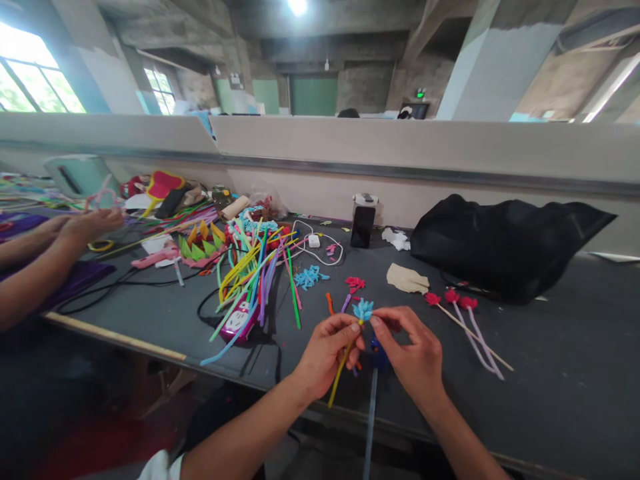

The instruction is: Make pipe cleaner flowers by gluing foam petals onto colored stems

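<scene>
My left hand is closed on the yellow pipe-cleaner stem of a small flower. Light-blue petals fan out at the stem's top. From the other side, my right hand pinches the flower's right edge with thumb and forefinger; whether a loose petal sits between those fingertips is hidden. Just below the hands is a dark-blue tool, partly covered, with a long translucent glue stick pointing toward me. Beyond the hands lie a pile of blue petal pieces and some red pieces.
Bundled pipe cleaners lie over a purple power strip. Red flowers on stems rest at right, before a black bag. A phone stands against the partition. Another person's hands work at left.
</scene>
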`<state>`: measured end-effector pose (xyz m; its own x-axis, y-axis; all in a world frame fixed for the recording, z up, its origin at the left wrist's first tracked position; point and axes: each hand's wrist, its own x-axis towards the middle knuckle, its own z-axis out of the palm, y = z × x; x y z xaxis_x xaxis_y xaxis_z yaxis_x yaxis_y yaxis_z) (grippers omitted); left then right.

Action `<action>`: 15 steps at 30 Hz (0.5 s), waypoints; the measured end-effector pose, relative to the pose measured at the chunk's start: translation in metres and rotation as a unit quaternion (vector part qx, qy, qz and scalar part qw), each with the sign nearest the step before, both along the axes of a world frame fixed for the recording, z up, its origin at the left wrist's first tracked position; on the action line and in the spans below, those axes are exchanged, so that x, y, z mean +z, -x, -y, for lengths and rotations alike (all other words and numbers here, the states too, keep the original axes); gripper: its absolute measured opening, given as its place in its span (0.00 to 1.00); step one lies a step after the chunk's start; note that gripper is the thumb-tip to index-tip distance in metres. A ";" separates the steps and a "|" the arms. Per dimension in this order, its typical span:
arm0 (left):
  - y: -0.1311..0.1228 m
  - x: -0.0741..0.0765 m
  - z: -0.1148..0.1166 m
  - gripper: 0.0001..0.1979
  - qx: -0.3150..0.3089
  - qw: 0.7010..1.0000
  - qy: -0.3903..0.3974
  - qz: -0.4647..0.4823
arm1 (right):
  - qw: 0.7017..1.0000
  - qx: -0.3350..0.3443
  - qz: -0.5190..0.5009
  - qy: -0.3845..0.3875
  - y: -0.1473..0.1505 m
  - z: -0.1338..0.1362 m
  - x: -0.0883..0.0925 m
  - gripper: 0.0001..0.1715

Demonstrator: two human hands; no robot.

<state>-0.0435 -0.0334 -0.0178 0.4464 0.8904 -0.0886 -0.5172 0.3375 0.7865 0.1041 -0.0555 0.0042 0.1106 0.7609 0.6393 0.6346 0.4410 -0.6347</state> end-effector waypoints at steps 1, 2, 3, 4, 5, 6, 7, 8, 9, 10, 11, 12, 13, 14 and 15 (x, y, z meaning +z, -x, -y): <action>0.000 0.000 0.000 0.09 0.005 1.000 0.001 -0.004 | 1.000 -0.002 0.002 -0.001 0.000 0.000 0.000 0.05; 0.000 0.001 0.001 0.10 0.010 1.000 0.002 -0.009 | 1.000 -0.005 0.005 -0.003 0.000 0.000 0.001 0.05; 0.000 0.002 0.001 0.10 0.014 1.000 0.002 -0.014 | 1.000 -0.007 0.009 -0.005 0.000 0.000 0.001 0.06; 0.000 0.002 0.001 0.10 0.018 1.000 0.003 -0.017 | 1.000 -0.010 0.012 -0.007 0.000 0.000 0.001 0.06; -0.001 0.003 0.001 0.11 0.019 1.000 0.004 -0.017 | 1.000 -0.013 0.015 -0.007 0.000 0.000 0.001 0.06; -0.001 0.003 0.001 0.11 0.018 1.000 0.005 -0.016 | 1.000 -0.015 0.017 -0.006 0.000 0.000 0.001 0.05; -0.001 0.003 0.001 0.11 0.016 1.000 0.006 -0.013 | 1.000 -0.017 0.019 -0.006 0.000 0.000 0.000 0.05; -0.001 0.003 0.001 0.11 0.013 1.000 0.007 -0.009 | 1.000 -0.017 0.020 -0.005 0.000 -0.001 0.000 0.05; -0.001 0.003 0.001 0.11 0.011 1.000 0.009 -0.004 | 1.000 -0.016 0.021 -0.005 0.000 -0.001 0.000 0.05; -0.001 0.003 0.000 0.11 0.010 1.000 0.011 0.000 | 1.000 -0.014 0.021 -0.007 0.000 -0.001 -0.001 0.05; -0.001 0.003 0.000 0.11 0.008 1.000 0.013 0.004 | 1.000 -0.012 0.022 -0.008 0.000 -0.001 -0.001 0.05; -0.001 0.002 0.000 0.10 0.006 1.000 0.014 0.006 | 1.000 -0.010 0.023 -0.009 0.000 -0.002 -0.002 0.04; -0.001 0.002 -0.001 0.10 0.002 1.000 0.016 0.006 | 1.000 -0.008 0.026 -0.010 0.000 -0.002 -0.002 0.04; -0.001 0.002 -0.001 0.10 0.000 1.000 0.019 0.003 | 0.999 -0.008 0.029 -0.013 0.000 -0.002 -0.003 0.04; -0.001 0.003 -0.001 0.10 -0.002 1.000 0.022 -0.001 | 0.999 -0.009 0.034 -0.016 0.000 -0.003 -0.003 0.04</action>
<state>-0.0429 -0.0324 -0.0152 0.4500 0.8837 -0.1290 -0.5139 0.3744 0.7719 0.1040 -0.0526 0.0009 0.0803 0.7385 0.6694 0.6834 0.4481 -0.5763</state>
